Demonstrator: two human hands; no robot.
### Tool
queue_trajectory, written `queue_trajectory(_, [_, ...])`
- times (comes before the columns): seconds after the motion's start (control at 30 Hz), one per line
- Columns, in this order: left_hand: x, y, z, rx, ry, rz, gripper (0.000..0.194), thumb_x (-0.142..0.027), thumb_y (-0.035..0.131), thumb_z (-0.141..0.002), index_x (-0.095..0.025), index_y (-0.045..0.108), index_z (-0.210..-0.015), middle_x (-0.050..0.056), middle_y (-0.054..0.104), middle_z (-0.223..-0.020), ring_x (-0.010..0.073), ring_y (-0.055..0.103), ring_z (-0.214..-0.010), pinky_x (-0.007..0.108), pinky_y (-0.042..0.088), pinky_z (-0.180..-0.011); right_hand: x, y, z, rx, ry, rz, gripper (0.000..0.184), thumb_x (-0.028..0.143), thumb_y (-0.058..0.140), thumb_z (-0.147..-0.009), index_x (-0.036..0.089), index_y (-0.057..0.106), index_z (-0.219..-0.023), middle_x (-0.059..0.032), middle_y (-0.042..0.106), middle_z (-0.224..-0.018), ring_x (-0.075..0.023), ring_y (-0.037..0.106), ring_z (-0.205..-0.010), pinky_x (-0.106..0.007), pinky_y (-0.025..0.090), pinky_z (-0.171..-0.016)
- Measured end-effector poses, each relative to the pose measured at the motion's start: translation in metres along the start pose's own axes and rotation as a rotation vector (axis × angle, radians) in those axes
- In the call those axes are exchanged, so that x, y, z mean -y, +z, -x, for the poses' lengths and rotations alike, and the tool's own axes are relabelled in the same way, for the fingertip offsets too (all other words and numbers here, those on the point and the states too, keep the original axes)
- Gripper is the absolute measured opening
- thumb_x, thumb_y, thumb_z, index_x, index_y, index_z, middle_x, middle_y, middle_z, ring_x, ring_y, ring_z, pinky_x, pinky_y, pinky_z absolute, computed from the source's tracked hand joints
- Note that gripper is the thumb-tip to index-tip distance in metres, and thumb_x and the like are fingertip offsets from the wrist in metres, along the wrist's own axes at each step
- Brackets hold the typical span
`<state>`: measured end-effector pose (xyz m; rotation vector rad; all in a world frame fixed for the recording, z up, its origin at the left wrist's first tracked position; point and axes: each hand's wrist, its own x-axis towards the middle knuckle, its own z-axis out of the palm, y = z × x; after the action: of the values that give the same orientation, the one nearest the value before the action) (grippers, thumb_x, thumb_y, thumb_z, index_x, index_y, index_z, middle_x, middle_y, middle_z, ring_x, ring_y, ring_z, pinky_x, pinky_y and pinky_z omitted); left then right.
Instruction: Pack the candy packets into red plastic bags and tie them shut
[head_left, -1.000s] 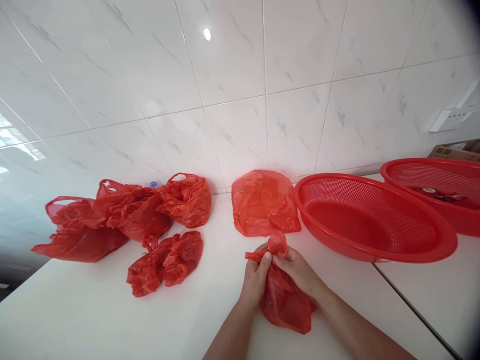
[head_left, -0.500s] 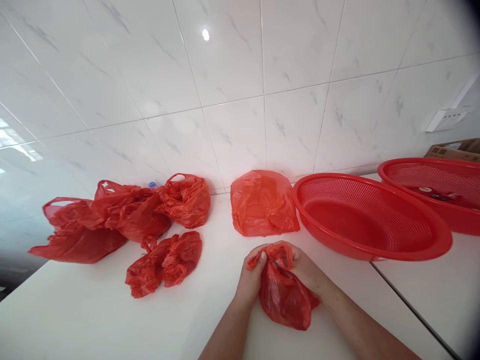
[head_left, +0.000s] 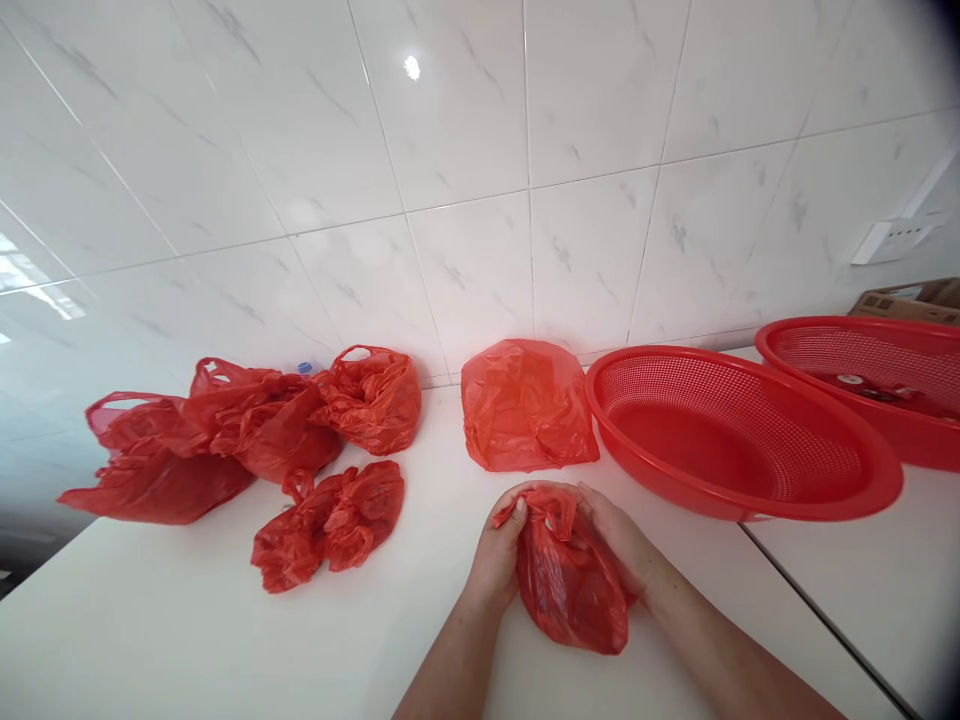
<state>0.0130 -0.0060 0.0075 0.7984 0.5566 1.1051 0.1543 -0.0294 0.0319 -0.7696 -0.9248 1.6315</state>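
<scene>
A crumpled red plastic bag (head_left: 570,585) lies on the white counter (head_left: 187,640) between my two hands. My left hand (head_left: 496,555) grips its left top edge, fingers curled and thumb on the plastic. My right hand (head_left: 619,545) is closed over its top right side, fingers pressed into the bag. Just beyond my hands another red bag (head_left: 525,405) sits flat against the tiled wall.
Several red plastic bags (head_left: 247,425) are heaped at the back left, with a smaller bunched one (head_left: 330,520) in front. A red perforated basket (head_left: 739,435) stands to the right, a second red basket (head_left: 870,375) behind it, and a cardboard box (head_left: 911,297) in the far corner.
The bag's twisted top, held up between my fingers a second ago, has been pushed down into the bundle. Both hands now wrap the bag more closely and have drawn slightly toward me.
</scene>
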Motion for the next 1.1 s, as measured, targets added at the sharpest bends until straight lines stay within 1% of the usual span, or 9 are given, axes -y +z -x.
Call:
queue_trajectory(0.17, [0.000,0.000,0.000,-0.016,-0.019,-0.009,0.031,-0.037,0.064,-0.078,-0.018,0.064,-0.102,0.009,0.064,-0.109,0.0242,0.059,-0.102,0.037,0.041,-0.094,-0.005,-0.008,-0.002,0.105,-0.008,-0.086,0.038,0.044,0.063,-0.075,0.024,0.060,-0.107,-0.0062,0.065,-0.095,-0.0187,0.060,-0.081,-0.035,0.045,-0.078])
queue_trajectory(0.37, [0.000,-0.001,0.000,-0.019,-0.046,-0.022,0.031,-0.038,0.061,-0.081,-0.018,0.064,-0.105,0.010,0.065,-0.107,0.0252,0.058,-0.104,0.037,0.042,-0.093,-0.011,-0.017,-0.008,-0.022,0.015,0.058,0.028,0.025,0.071,-0.066,0.023,0.056,-0.090,0.0024,0.062,-0.080,-0.0125,0.056,-0.066,-0.026,0.044,-0.064])
queue_trajectory(0.53, [-0.001,0.000,0.002,-0.023,-0.061,-0.051,0.035,-0.040,0.060,-0.081,-0.017,0.064,-0.108,0.012,0.065,-0.109,0.0267,0.059,-0.104,0.040,0.041,-0.094,-0.011,-0.014,-0.010,-0.168,-0.063,0.427,0.033,0.023,0.062,-0.071,0.026,0.053,-0.103,0.0025,0.062,-0.076,-0.0147,0.056,-0.064,-0.027,0.043,-0.058])
queue_trajectory(0.67, [-0.003,0.003,0.006,0.032,-0.046,-0.173,0.035,-0.039,0.058,-0.082,-0.017,0.065,-0.108,0.011,0.064,-0.112,0.0272,0.057,-0.106,0.040,0.039,-0.096,-0.014,-0.013,-0.012,-0.304,-0.103,0.575,0.026,0.023,0.059,-0.070,0.024,0.061,-0.096,-0.0005,0.066,-0.083,-0.0179,0.059,-0.071,-0.030,0.045,-0.063])
queue_trajectory(0.77, [-0.006,0.006,0.008,0.046,-0.022,-0.275,0.035,-0.039,0.056,-0.083,-0.019,0.064,-0.111,0.010,0.062,-0.117,0.0280,0.053,-0.112,0.041,0.038,-0.098,-0.011,-0.014,-0.011,-0.252,-0.117,0.507,0.025,0.023,0.057,-0.072,0.023,0.065,-0.095,-0.0018,0.067,-0.092,-0.0193,0.060,-0.080,-0.032,0.046,-0.072])
queue_trajectory(0.87, [-0.008,0.007,0.008,0.016,0.060,-0.416,0.037,-0.041,0.054,-0.084,-0.022,0.062,-0.116,0.009,0.059,-0.121,0.0273,0.049,-0.116,0.039,0.035,-0.101,-0.004,-0.016,-0.009,-0.135,-0.064,0.268,0.030,0.027,0.057,-0.074,0.024,0.064,-0.103,-0.0026,0.067,-0.095,-0.0186,0.061,-0.080,-0.033,0.046,-0.074])
queue_trajectory(0.93, [-0.011,0.007,0.008,0.002,0.165,-0.547,0.039,-0.041,0.052,-0.085,-0.024,0.059,-0.120,0.009,0.058,-0.120,0.0264,0.049,-0.115,0.039,0.034,-0.101,-0.001,-0.020,-0.010,-0.134,-0.054,0.115,0.032,0.035,0.056,-0.077,0.023,0.063,-0.106,-0.0035,0.067,-0.096,-0.0182,0.061,-0.080,-0.033,0.047,-0.076])
queue_trajectory(1.0, [-0.015,0.004,0.010,-0.006,0.307,-0.707,0.039,-0.040,0.051,-0.086,-0.026,0.058,-0.122,0.009,0.055,-0.121,0.0260,0.047,-0.115,0.039,0.032,-0.102,-0.002,-0.027,-0.013,-0.233,-0.062,0.084,0.031,0.040,0.059,-0.076,0.022,0.064,-0.100,-0.0038,0.067,-0.093,-0.0180,0.061,-0.079,-0.032,0.047,-0.076])
queue_trajectory(1.1, [-0.024,-0.004,0.018,0.050,0.531,-1.034,0.035,-0.034,0.048,-0.088,-0.029,0.057,-0.122,0.008,0.045,-0.132,0.0268,0.039,-0.122,0.045,0.030,-0.102,-0.008,-0.041,-0.021,-0.411,-0.044,0.301,0.027,0.037,0.061,-0.071,0.019,0.066,-0.091,-0.0033,0.068,-0.082,-0.0192,0.062,-0.075,-0.032,0.048,-0.072])
